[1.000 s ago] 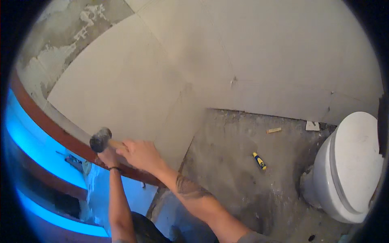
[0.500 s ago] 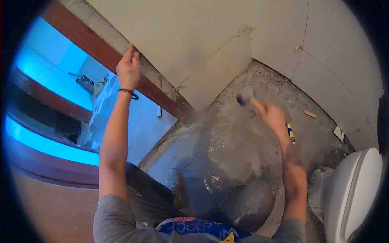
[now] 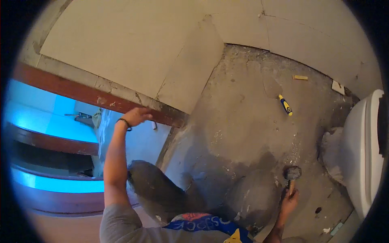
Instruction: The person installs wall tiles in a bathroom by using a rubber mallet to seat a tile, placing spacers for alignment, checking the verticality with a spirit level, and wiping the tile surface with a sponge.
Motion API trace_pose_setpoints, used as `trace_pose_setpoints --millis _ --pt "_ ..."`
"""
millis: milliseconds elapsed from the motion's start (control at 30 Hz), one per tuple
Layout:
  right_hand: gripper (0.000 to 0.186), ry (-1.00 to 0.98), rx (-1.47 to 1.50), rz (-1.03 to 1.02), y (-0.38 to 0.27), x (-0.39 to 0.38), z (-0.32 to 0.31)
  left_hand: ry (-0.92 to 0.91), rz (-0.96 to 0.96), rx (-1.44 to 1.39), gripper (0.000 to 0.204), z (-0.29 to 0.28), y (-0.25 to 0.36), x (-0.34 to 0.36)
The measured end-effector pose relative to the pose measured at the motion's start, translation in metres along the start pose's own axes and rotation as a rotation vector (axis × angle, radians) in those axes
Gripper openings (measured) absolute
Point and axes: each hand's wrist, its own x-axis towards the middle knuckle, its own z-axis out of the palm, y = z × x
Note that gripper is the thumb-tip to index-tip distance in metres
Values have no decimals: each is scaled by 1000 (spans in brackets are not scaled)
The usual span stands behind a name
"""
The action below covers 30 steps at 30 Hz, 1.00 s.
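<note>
My right hand (image 3: 289, 201) is closed around the short wooden handle of a mallet with a dark, blocky head (image 3: 292, 172). It is low over the floor, to the right of my knee (image 3: 251, 198). My left hand (image 3: 137, 116) has its fingers stretched out and holds nothing. It is in front of the red-brown door frame (image 3: 81, 87); whether the fingertips touch it I cannot tell. On the floor beyond lies a trowel (image 3: 285, 105) with a yellow and dark handle, its blade hard to see against the grey.
A white toilet (image 3: 360, 154) stands at the right. Near the far wall lie a small yellow block (image 3: 300, 77) and a white tile piece (image 3: 338, 87). Beige tiled walls (image 3: 121, 44) meet in a corner ahead. Past the door frame is a blue-lit area (image 3: 52, 105).
My left hand has come off the frame's upper edge and moved down toward me. The mallet, in my right hand, has swung back from mid-floor to beside my knee. The view has turned right.
</note>
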Motion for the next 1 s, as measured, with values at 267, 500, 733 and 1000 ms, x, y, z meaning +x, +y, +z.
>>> trace_pose_setpoints --millis 267,500,733,1000 --pt "34 211 -63 -101 17 2 19 -101 -43 -117 55 26 3 12" --pt "27 233 -116 -99 -14 10 5 -173 -134 -188 56 30 -4 4" --pt "22 235 -115 -38 -14 10 17 -165 -154 -179 50 41 -15 13" --pt "33 293 -120 -126 7 16 34 -226 -219 -359 51 86 -16 15"
